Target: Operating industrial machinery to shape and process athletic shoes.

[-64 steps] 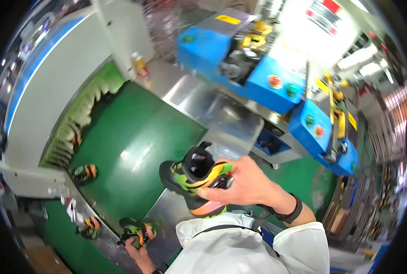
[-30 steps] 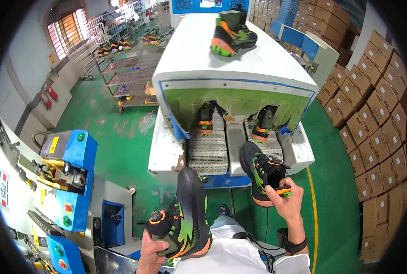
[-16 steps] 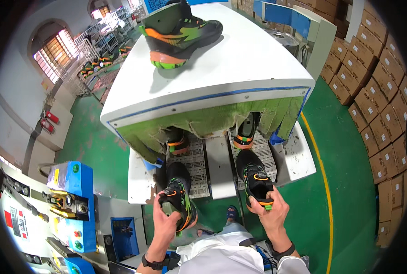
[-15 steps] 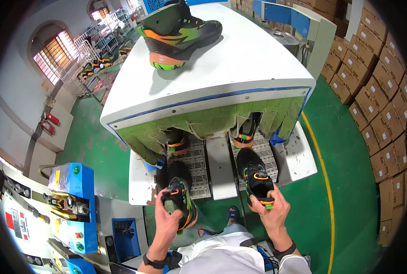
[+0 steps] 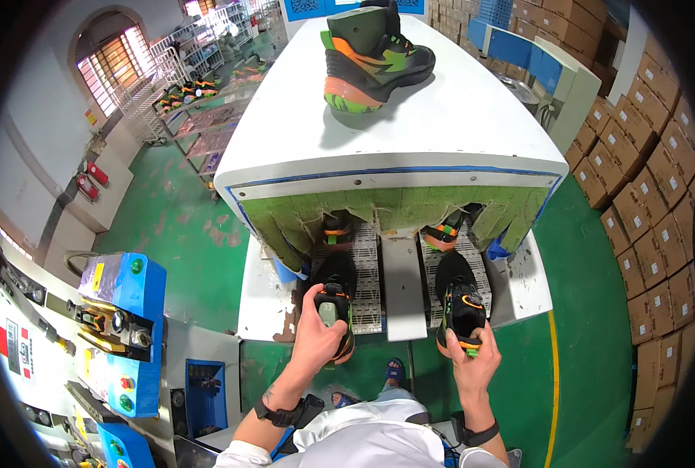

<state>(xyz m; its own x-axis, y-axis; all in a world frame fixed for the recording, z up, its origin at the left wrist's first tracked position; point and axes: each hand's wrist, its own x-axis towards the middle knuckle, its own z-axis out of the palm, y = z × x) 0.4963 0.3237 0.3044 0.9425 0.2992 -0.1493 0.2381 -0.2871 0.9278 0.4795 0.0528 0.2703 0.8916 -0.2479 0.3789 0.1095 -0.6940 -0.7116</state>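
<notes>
My left hand point(image 5: 316, 331) is closed on the heel end of a black sneaker point(image 5: 338, 274) with orange and green trim. A grey-green insert fills its collar, and its toe points away over the left conveyor track point(image 5: 368, 269). My right hand point(image 5: 474, 360) pinches the heel collar of a second black sneaker point(image 5: 456, 277), whose toe is over the right conveyor track point(image 5: 478, 273). Its opening shows dark inside. Ahead, two more sneakers, one on the left point(image 5: 337, 229) and one on the right point(image 5: 442, 236), are partly hidden under a torn green curtain point(image 5: 394, 204).
A high-top sneaker point(image 5: 375, 58) stands on the white machine housing point(image 5: 378, 140). To the left are a blue-and-white machine point(image 5: 148, 327) and a rack point(image 5: 207, 129) with shoes. Stacked cartons point(image 5: 652, 210) line the right side, beyond a yellow floor line point(image 5: 554, 382).
My left hand has brought its sneaker forward and straightened it along the left track. My right hand still holds its sneaker at the heel. The view has shifted left.
</notes>
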